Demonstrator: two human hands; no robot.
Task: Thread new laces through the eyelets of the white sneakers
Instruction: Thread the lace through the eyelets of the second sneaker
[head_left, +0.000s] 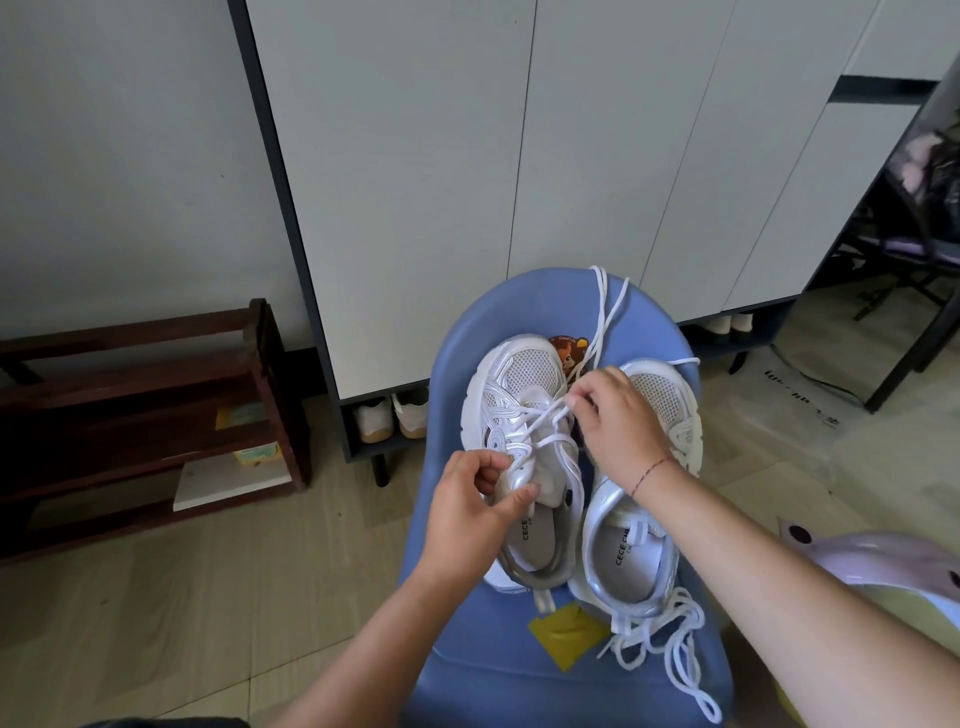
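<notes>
Right grip (618, 415) pinches the white lace (544, 414), left grip (478, 499) clamps the laced sneaker (514, 379). It sits beside the other sneaker (639, 540) on a blue chair (519, 675). White cabinet (519, 156) behind, wooden rack (145, 415) off left.

Left sneaker (511, 400): white, mesh toe, silver trim, upright on blue chair (519, 312), toe pointing away. Lace (543, 415): white, partly threaded, crossing tongue, free ends trailing over chair's far rim. Right sneaker (631, 564): just beside, parallel. Second lace (670, 654): loose tangle at right sneaker's heel.
</notes>
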